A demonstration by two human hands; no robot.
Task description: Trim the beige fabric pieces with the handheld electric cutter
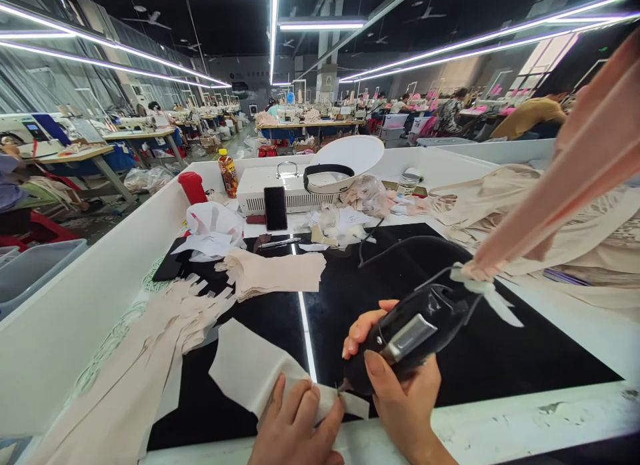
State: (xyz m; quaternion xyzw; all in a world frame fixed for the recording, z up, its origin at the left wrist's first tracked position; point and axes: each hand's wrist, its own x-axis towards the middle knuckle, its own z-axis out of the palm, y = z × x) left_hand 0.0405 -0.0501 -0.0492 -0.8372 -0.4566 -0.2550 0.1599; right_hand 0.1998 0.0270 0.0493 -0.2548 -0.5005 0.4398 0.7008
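Observation:
My right hand [406, 401] is closed around a black handheld power tool [407, 338] with a silver plate on its side. The tool tilts down to the left, and its narrow tip meets a cream fabric piece [255, 365] near its right end. A pink fabric strip [545, 191] is knotted to the tool's upper end and runs up to the right. Lying on the same cream piece, my left hand [300, 428] presses and holds it against the black board [400, 265], thumb close to the tip. Part of the fabric is hidden under these fingers.
Stacked cut fabric [275, 273] and long beige strips [165, 345] lie on the left. A phone [275, 208], a white metal box [260, 185], a bottle [227, 173] and plastic scraps stand behind. More beige fabric [590, 218] is heaped right. White walls [100, 285] edge the table.

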